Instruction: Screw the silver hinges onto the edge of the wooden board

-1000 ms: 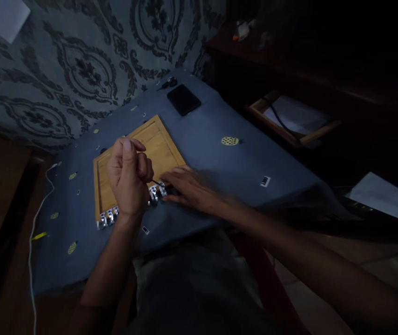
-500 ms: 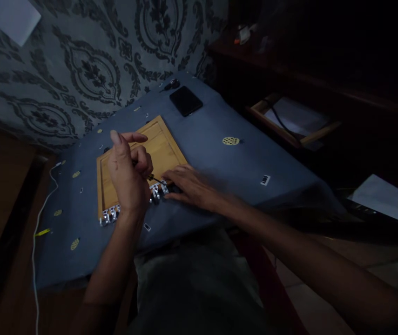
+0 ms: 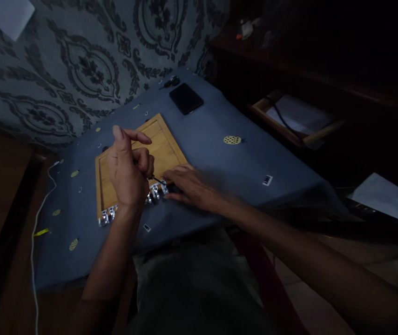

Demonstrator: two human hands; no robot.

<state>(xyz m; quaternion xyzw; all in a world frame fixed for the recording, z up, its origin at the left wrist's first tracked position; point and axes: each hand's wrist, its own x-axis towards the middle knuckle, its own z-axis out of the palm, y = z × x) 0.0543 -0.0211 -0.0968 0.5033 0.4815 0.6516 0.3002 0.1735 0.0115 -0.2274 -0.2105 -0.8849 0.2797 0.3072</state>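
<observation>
A framed wooden panel (image 3: 165,146) lies on the blue tablecloth, with several shiny metal hinge-like pieces (image 3: 104,217) along its near edge. Above the panel, my left hand (image 3: 129,172) is closed round a dark thin screwdriver (image 3: 157,180), thumb raised. Its tip meets a metal piece (image 3: 164,186) near the panel's right corner. Beside that piece rests my right hand (image 3: 192,188), its fingers spread on the panel's corner and around the metal piece. My left hand and wrist hide the middle of the row.
A black phone (image 3: 186,98) and a small dark object (image 3: 174,81) lie at the table's far end. A white cable (image 3: 38,214) runs down the left edge. An open drawer (image 3: 289,116) and white paper (image 3: 389,197) are at the right.
The view has shifted slightly. My left hand has turned a little, its thumb and forefinger slightly higher and further right. My right hand remains in place at the metal piece.
</observation>
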